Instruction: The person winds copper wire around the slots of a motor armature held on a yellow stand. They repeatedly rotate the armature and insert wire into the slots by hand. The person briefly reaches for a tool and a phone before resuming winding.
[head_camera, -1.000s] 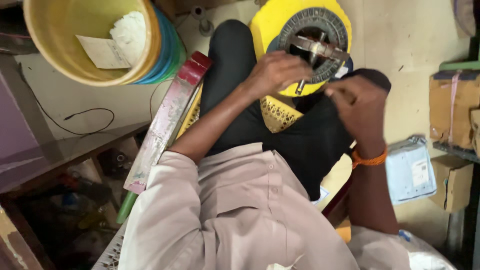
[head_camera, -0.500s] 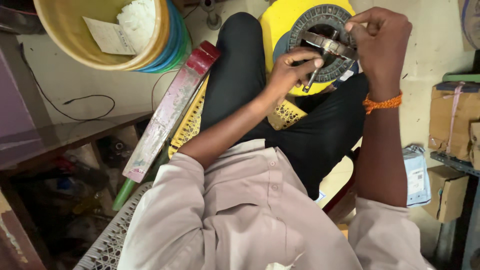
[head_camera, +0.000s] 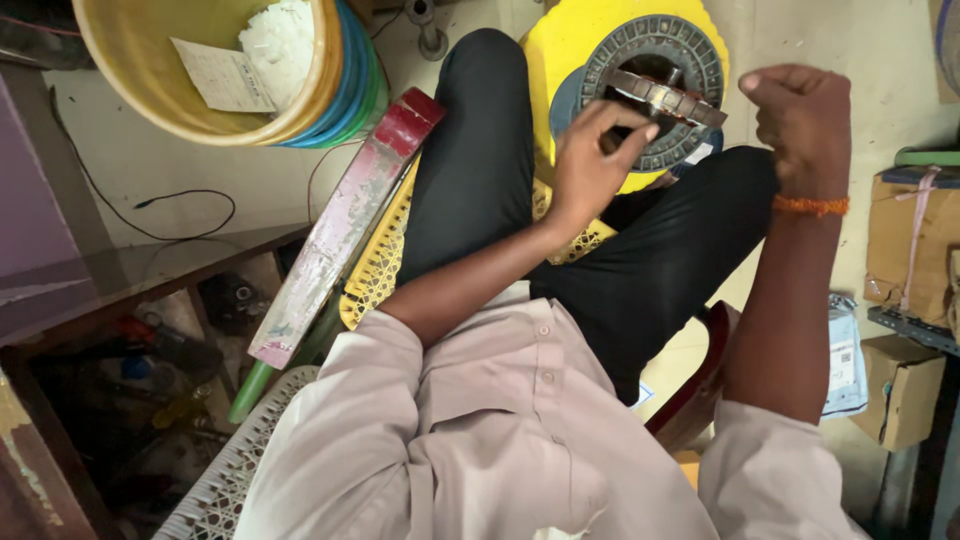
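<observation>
A grey round slotted ring (head_camera: 690, 50) with copper-coloured windings lies on a yellow round stand (head_camera: 570, 45) just past my knees. A metal bar (head_camera: 665, 98) crosses the ring's top. My left hand (head_camera: 592, 165) grips the ring's near edge, with its fingertips on the bar. To the right of the ring, my right hand (head_camera: 800, 108) is raised in a closed fist, an orange thread around its wrist. I cannot see anything in the fist. My black trousers (head_camera: 470, 170) fill the middle.
Stacked yellow, blue and green buckets (head_camera: 330, 90) holding white paper stand at the top left. A long red-tipped board (head_camera: 340, 230) leans beside a yellow perforated basket (head_camera: 385, 265). Cardboard boxes (head_camera: 910, 240) sit at the right. A black cable (head_camera: 185, 215) lies on the floor.
My right hand has lifted off the ring and moved right, closed in a fist. My left hand stays on the ring's near edge.
</observation>
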